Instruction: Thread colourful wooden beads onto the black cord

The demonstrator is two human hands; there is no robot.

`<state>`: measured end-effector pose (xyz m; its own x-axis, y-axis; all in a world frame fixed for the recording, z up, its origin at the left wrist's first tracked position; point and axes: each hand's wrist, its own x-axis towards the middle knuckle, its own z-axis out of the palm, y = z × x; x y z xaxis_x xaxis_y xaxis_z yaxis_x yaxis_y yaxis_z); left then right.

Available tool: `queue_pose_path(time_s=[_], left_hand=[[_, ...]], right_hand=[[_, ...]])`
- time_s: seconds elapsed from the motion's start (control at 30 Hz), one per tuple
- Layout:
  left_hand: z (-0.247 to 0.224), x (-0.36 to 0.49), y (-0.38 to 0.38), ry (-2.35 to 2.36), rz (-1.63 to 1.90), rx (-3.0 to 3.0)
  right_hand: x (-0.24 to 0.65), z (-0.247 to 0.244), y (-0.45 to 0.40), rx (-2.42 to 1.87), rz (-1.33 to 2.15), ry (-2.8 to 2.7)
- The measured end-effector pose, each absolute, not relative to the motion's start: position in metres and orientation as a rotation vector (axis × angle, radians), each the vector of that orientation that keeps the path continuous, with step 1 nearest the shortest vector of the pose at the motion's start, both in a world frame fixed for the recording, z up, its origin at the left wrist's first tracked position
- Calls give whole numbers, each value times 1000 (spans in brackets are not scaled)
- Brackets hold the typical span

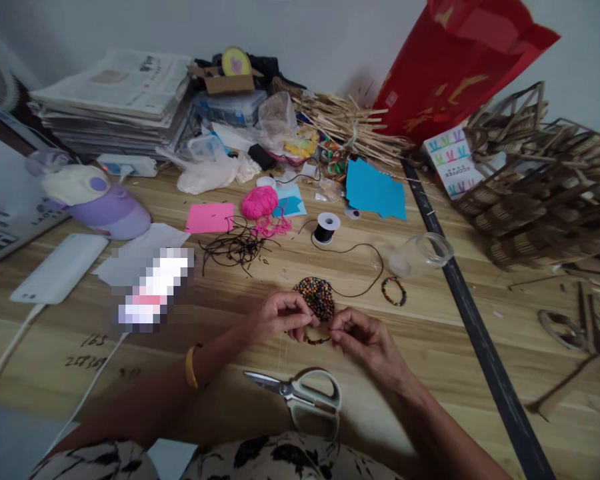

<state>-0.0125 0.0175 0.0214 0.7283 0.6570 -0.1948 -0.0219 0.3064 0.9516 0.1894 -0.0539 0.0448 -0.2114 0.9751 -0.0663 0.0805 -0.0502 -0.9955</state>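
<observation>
Between my two hands hangs a small beaded bracelet (318, 342) on thin dark cord, its beads curving just above the table. My left hand (286, 316) pinches the cord on one side with thumb and forefinger. With fingertips pressed together, my right hand (364, 337) grips the cord on the other side; the fingers partly hide the strand. Just beyond them lies a heap of multicoloured beads (314, 291). Black cord runs from a white spool (325, 231) towards this heap. Another beaded bracelet (386, 293) rests to the right. Scissors (291, 388) lie partly spread nearer my body.
Cut black cords (235, 245), pink yarn (259, 202) and a clear jar (415, 256) lie farther back. A lit phone (155, 293) with its cable is at left. Wooden pieces (535, 207) crowd the right beyond a dark strip (473, 317). A red bag (460, 67) stands behind.
</observation>
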Motion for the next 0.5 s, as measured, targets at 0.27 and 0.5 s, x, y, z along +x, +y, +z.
queue_pose_path(time_s=[0.27, 0.5], left_hand=[[30, -11, 12, 510, 353, 1247], [28, -10, 12, 550, 388, 1476]], right_hand=[[181, 42, -53, -1144, 1136, -1587], [182, 39, -50, -1131, 1110, -1645]])
